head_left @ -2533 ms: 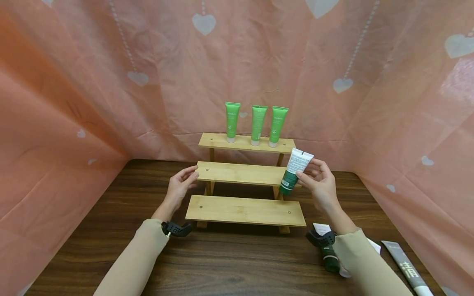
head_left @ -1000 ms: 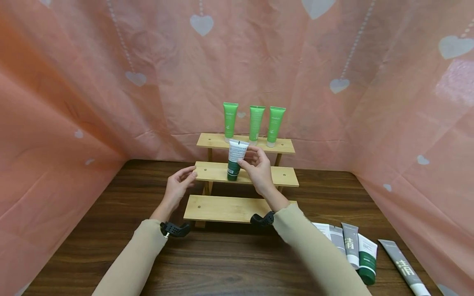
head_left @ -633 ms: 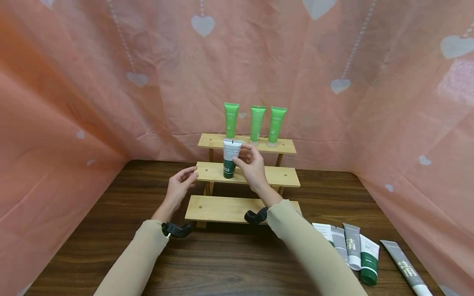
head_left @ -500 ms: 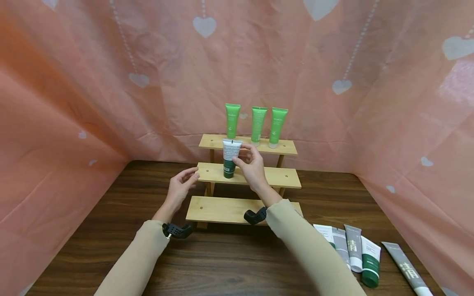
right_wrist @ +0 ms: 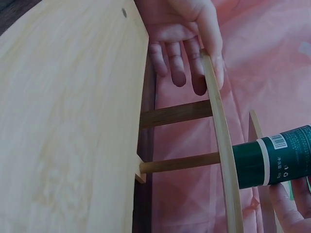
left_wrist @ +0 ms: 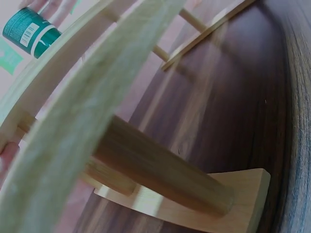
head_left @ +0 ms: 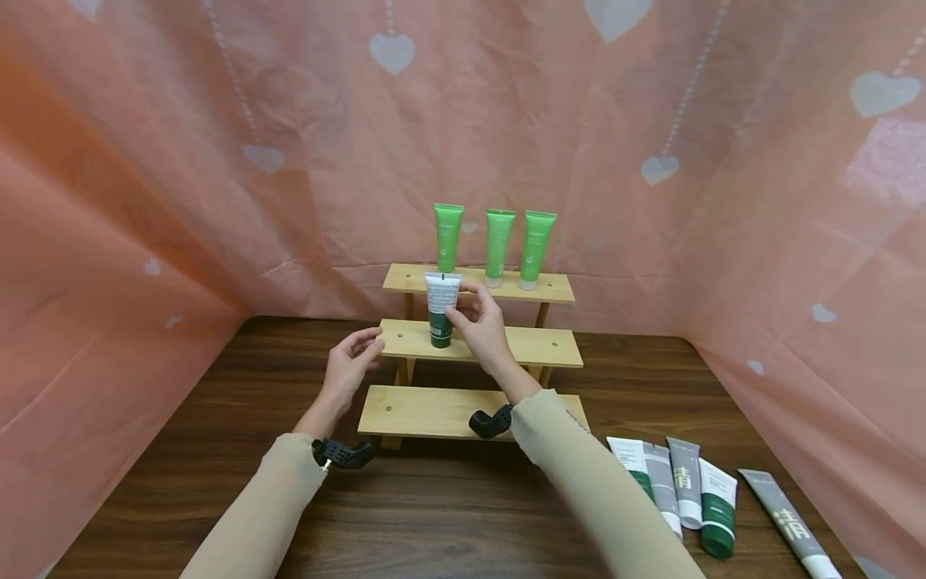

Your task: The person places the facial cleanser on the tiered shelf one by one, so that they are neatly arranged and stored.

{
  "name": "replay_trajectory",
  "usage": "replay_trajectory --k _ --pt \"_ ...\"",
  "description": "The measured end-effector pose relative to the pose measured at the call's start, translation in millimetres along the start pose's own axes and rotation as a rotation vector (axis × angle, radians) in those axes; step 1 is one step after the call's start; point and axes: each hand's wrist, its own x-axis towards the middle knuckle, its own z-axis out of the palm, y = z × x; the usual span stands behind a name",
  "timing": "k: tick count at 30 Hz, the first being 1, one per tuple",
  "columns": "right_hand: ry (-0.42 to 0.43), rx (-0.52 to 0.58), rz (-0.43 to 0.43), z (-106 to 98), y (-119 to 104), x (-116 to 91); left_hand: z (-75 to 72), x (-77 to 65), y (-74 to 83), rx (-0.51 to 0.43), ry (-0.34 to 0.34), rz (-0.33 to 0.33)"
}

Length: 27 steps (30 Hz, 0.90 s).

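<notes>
A three-step wooden display stand (head_left: 521, 344) stands on the table. My left hand (head_left: 347, 363) holds the left end of its middle shelf, thumb and fingers at the board's edge in the right wrist view. My right hand (head_left: 483, 326) pinches a white and dark green squeeze tube (head_left: 440, 297) from its right side. That tube is upright, its green cap (right_wrist: 248, 164) touching the middle shelf left of centre. On the top shelf stand three light green tubes, a left one (head_left: 448, 238), a middle one (head_left: 499, 245) and a right one (head_left: 537, 248).
Several tubes lie on the dark wooden table (head_left: 434, 515) at the right, among them a grey one (head_left: 686, 482) and a white and green one (head_left: 718, 515). Farther right lies another grey tube (head_left: 792, 523). A pink curtain (head_left: 347, 209) surrounds the back and sides.
My right hand has carried the white and green tube leftward from the middle shelf's right end and brought it down onto that shelf. The left hand has stayed at the shelf's left end.
</notes>
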Motion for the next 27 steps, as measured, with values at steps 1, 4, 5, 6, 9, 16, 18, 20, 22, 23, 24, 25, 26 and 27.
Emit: replay_trajectory --k 1,4,5,6,9,16,18,20,22,23,24,25,26,27 --pt "-0.001 -0.001 -0.001 -1 4 1 0.2 0.5 0.5 -0.005 -0.002 -0.003" --pt "0.011 -0.027 0.003 -4 14 3 0.5 1.6 2.0 -0.003 -0.006 -0.004" --pt "0.022 -0.037 0.008 -5 15 2 0.6 2.2 2.2 -0.002 -0.011 -0.005" --pt "0.035 -0.04 0.017 -7 16 2 0.9 2.7 2.4 -0.002 -0.017 -0.004" --pt "0.077 -0.009 0.055 -12 18 -1 1.8 3.9 2.6 -0.001 -0.026 -0.003" --pt "0.097 0.119 0.127 -31 18 -8 2.2 3.8 0.6 0.014 -0.027 0.021" --pt "0.084 0.154 0.154 -35 17 -12 1.5 4.0 -1.0 0.015 -0.031 0.03" --pt "0.063 0.196 0.178 -39 15 -16 0.1 4.2 -2.8 0.016 -0.035 0.034" --pt "0.035 0.222 0.192 -43 12 -20 -1.8 4.2 -4.0 0.018 -0.034 0.034" --pt "0.02 0.227 0.197 -44 11 -22 -2.7 4.0 -4.2 0.022 -0.034 0.034" --pt "0.008 0.228 0.198 -46 10 -25 -3.3 3.7 -4.1 0.027 -0.034 0.035" --pt "-0.004 0.226 0.193 -48 9 -27 -3.8 3.6 -4.1 0.031 -0.035 0.037" --pt "-0.014 0.226 0.191 -49 7 -29 -4.2 3.5 -4.0 0.033 -0.034 0.038" --pt "-0.021 0.225 0.187 -51 6 -32 -4.5 3.4 -3.7 0.035 -0.034 0.039"
